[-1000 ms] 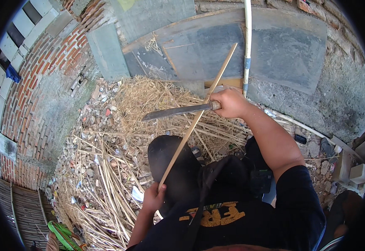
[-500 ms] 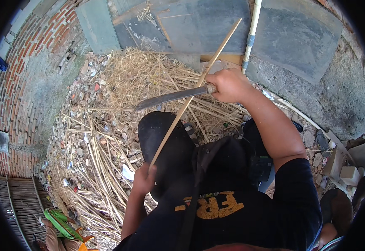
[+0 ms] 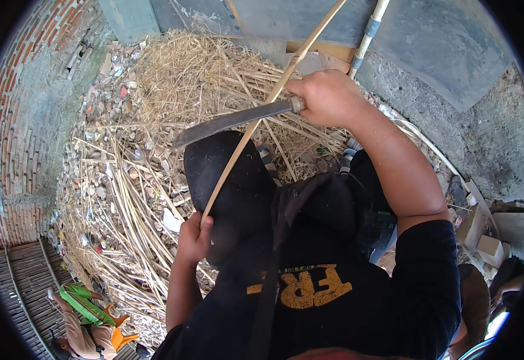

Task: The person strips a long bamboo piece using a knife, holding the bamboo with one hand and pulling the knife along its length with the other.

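My left hand [image 3: 194, 239] is closed round the lower end of a long, pale bamboo strip [image 3: 233, 161]. The strip slants up and to the right across my dark-clad thigh, its far end running out at the top of the picture. In my right hand [image 3: 329, 99] is the handle of a machete [image 3: 229, 124], fingers wrapped round it. The broad dark blade points left and crosses the strip near the middle, apparently against it. My right thumb side is close to the strip; whether it touches I cannot tell.
Pale split strips [image 3: 139, 222] lie heaped at my left over rubble, with a pile of shavings [image 3: 184, 78] ahead. A brick wall [image 3: 27, 120] stands left, grey panels [image 3: 442, 54] and a white pipe [image 3: 367, 42] ahead. Another person [image 3: 87, 306] is at lower left.
The view has tilted, so the background sits higher. Both hands keep their grips, and the machete still crosses the strip, whose far end now passes beyond the picture's top.
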`<state>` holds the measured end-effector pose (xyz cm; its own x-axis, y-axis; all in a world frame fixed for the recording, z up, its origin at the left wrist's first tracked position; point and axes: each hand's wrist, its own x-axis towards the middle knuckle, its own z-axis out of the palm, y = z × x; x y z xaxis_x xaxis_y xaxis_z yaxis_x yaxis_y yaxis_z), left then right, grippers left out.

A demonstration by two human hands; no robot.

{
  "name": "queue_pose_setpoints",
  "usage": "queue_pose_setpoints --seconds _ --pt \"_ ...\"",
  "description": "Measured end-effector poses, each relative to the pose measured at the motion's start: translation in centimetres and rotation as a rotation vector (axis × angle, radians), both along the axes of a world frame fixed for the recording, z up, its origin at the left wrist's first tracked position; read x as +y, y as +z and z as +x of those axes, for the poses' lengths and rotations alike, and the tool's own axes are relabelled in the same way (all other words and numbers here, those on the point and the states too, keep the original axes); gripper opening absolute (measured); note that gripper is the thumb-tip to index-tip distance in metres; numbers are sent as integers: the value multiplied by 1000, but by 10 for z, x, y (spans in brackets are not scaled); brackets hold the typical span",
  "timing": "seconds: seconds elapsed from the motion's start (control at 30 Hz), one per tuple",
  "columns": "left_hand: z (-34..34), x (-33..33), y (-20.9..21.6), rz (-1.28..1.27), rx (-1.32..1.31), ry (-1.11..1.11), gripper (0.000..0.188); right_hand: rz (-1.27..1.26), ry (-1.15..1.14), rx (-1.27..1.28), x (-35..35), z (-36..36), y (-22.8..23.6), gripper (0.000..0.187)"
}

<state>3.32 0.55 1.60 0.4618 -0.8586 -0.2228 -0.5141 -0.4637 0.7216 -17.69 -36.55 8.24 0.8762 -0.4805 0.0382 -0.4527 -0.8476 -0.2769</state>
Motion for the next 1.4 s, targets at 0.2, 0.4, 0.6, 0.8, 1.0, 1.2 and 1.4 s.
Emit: queue_pose_setpoints --seconds 0.2,0.4,0.6,0.8,1.0,1.2,1.4 --pt "-3 -11 11 26 38 13 54 114 -77 -58 -25 3 -23 24" --pt "3 -1 4 30 -5 0 55 44 -28 21 0 12 -6 26" --pt "1 -8 5 13 -6 6 55 54 -204 -147 -48 -3 -27 32" --pt "4 -5 8 41 62 8 54 -26 -111 -113 -24 -2 -9 23" --pt "4 -6 5 20 36 0 53 70 17 -47 -11 2 -7 15" --pt "0 -7 6 25 50 54 53 153 -110 -187 -47 0 -43 22" --pt "-3 -9 16 100 161 67 53 87 -3 -5 -4 9 -10 21"
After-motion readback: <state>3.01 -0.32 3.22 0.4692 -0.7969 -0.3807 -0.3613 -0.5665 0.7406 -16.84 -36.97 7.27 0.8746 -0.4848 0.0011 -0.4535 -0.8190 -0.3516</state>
